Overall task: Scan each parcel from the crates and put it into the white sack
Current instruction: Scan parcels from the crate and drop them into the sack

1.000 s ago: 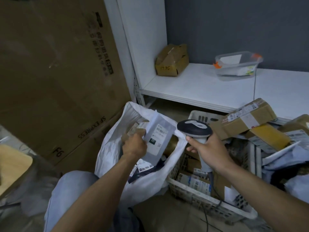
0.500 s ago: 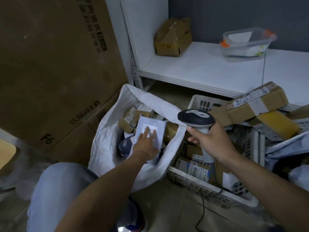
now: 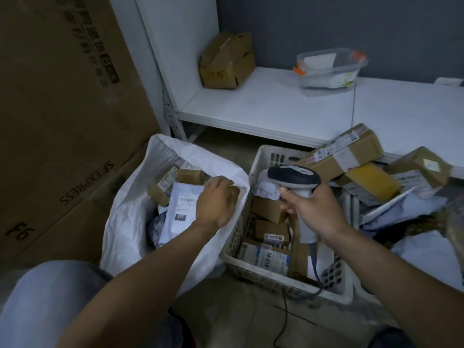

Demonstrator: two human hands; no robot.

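Cable [image 3: 314,262] from the barcode scanner [image 3: 293,175] the right hand [image 3: 315,209] clasps may snag the crate [image 3: 251,268]; the left hand [image 3: 216,203], hold unclear, may drag the mailer [image 3: 182,207] from the white sack [image 3: 128,219].

Counts: 1 white sack [image 3: 125,222], 1 scanner [image 3: 293,175], 1 crate [image 3: 266,156] clearly visible, 2 hands (left hand [image 3: 216,202], right hand [image 3: 313,209]). Shelf [image 3: 263,106]: 1 cardboard box [image 3: 226,61], 1 clear tub [image 3: 329,69]. 2 big cartons [image 3: 62,96] stacked at left. Parcels [image 3: 182,207] in sack and crate overlap too much to count.
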